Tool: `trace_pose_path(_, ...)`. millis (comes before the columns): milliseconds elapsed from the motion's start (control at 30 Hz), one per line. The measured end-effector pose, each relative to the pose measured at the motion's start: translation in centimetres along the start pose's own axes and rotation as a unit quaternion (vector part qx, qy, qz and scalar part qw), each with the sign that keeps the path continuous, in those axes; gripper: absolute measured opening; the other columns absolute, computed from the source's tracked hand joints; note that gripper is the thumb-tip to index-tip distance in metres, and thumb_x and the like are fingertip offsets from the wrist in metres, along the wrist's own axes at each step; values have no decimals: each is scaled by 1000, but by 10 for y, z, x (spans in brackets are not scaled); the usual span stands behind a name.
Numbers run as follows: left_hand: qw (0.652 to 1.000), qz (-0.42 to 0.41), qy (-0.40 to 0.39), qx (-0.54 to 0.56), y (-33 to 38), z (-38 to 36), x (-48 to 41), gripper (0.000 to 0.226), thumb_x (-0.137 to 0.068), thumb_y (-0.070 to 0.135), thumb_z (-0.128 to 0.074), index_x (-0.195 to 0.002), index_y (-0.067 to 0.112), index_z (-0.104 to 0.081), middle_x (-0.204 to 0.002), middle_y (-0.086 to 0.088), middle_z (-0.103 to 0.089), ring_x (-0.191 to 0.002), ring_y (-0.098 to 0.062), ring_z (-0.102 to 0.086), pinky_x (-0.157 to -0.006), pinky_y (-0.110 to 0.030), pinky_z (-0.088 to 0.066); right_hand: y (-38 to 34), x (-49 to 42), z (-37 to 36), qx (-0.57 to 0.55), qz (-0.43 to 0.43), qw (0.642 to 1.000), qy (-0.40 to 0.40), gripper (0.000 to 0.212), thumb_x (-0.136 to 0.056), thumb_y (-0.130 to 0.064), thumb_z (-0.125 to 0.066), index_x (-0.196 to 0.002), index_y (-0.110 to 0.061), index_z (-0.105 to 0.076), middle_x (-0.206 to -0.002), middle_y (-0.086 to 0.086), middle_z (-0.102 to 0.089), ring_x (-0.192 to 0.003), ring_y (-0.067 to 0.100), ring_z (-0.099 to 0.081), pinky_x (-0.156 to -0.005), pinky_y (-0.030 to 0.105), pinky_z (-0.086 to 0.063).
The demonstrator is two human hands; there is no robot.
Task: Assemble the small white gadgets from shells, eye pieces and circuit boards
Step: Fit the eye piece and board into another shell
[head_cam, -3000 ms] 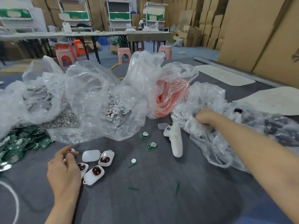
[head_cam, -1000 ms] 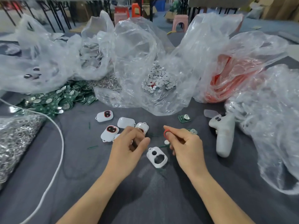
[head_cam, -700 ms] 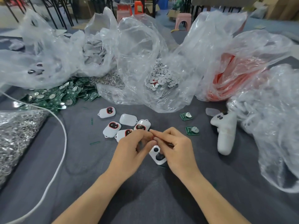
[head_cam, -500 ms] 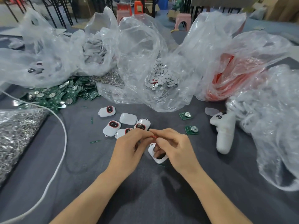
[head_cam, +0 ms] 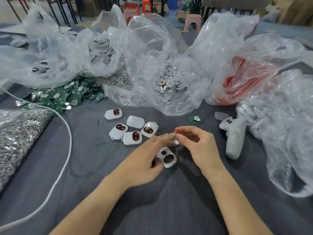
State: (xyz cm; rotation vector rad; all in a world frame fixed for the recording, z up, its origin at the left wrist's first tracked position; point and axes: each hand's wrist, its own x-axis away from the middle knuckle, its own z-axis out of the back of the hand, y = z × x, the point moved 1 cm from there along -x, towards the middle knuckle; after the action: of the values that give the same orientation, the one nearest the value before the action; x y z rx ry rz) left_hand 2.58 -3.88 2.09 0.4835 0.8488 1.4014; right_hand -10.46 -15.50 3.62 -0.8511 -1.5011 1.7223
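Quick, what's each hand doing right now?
Left hand: blurred beside the white shell; grip cannot be told.
Right hand: pinching a small red piece.

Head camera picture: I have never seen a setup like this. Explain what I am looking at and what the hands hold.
There is no machine here. A person wears a camera on the head, so you look down at their own two arms. The right hand pinches a small red eye ring. The left hand has its straight fingers close by it. Beside its thumb is a white shell with two holes; whether the thumb grips it is unclear. On the grey table lie five white gadgets, a loose circuit board, a heap of green boards, a white controller and clear bags of parts.
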Motion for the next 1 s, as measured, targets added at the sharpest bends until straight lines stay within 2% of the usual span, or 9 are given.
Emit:
trace_pose_path(100, 998, -16, 10, -63, -5, 0, -2, 79, -75, 8, -62, -144, 33, -32, -120, 13, -58, -116, 1, -46, -101, -12, -31, 4, 1, 1, -6, 2, 1000, 22, 16, -77, -4, -75, -85, -17, -73, -77, -6, -73, -69, 3, -64, -67, 14, -48)
trace_pose_path(200, 996, 21, 57, -72, -10, 1, -1, 75, -78, 19, -75, -142, 31, -37, -105, 16, -51, -103, 4, -44, -93, -5, -29, 4, 3, -2, 13, 10, 999, 29, 17, -76, -6, -76, -85, -20, -72, -80, -6, -73, -70, 3, -64, -69, 14, -48)
trace_pose_path(267, 991, 51, 98, -82, -12, 2, -1, 68, -79, 17, -76, -139, 25, -45, -106, 16, -48, -102, 1, -46, -90, 0, -27, 3, 6, -6, 51, 33, 998, 26, 22, -76, -6, -76, -85, -25, -70, -88, -2, -72, -75, 5, -65, -73, 15, -49)
trace_pose_path(333, 987, 56, 122, -89, -11, 3, -3, 54, -80, 14, -75, -131, 21, -56, -106, 15, -53, -99, -1, -50, -86, 1, -30, 1, 11, -14, 94, 75, 993, 11, 25, -76, -8, -77, -84, -29, -68, -90, -1, -69, -75, 6, -63, -73, 14, -47)
trace_pose_path(433, 987, 69, 146, -22, -10, 5, -2, 37, -83, 19, -73, -113, 36, -61, -97, 21, -65, -92, 7, -58, -78, -3, -39, 3, 17, -26, 150, 129, 980, -5, 19, -76, -11, -78, -89, -22, -71, -90, -4, -65, -78, 4, -60, -70, 9, -43)
trace_pose_path(533, 978, 118, 162, 53, -9, 9, 1, 38, -82, 25, -71, -105, 51, -56, -91, 25, -69, -88, 8, -62, -73, -4, -43, 3, 20, -32, 151, 153, 977, 11, 16, -78, -13, -77, -93, -15, -72, -92, -4, -65, -83, 4, -61, -72, 8, -43)
trace_pose_path(667, 963, 137, 137, 190, -9, 10, 1, 35, -87, 11, -68, -111, 36, -61, -94, 11, -73, -81, -5, -69, -64, -17, -52, 0, 21, -34, 130, 175, 976, 22, 22, -77, -6, -77, -96, -13, -71, -92, -3, -66, -82, 6, -63, -73, 12, -47)
trace_pose_path(867, 954, 135, 113, 242, -10, 13, 2, 34, -90, -1, -60, -114, 23, -60, -90, 5, -74, -77, -9, -70, -66, -18, -53, -3, 21, -35, 137, 183, 973, 17, 20, -76, -4, -77, -93, -12, -70, -91, -3, -64, -82, 5, -61, -72, 9, -45)
trace_pose_path(1000, 947, 135, 109, 272, -11, 14, 1, 34, -92, -5, -54, -117, 18, -58, -92, 1, -75, -82, -14, -71, -69, -24, -56, -3, 21, -32, 150, 177, 973, 10, 19, -77, -5, -77, -94, -11, -70, -93, -2, -62, -82, 5, -61, -73, 11, -46)
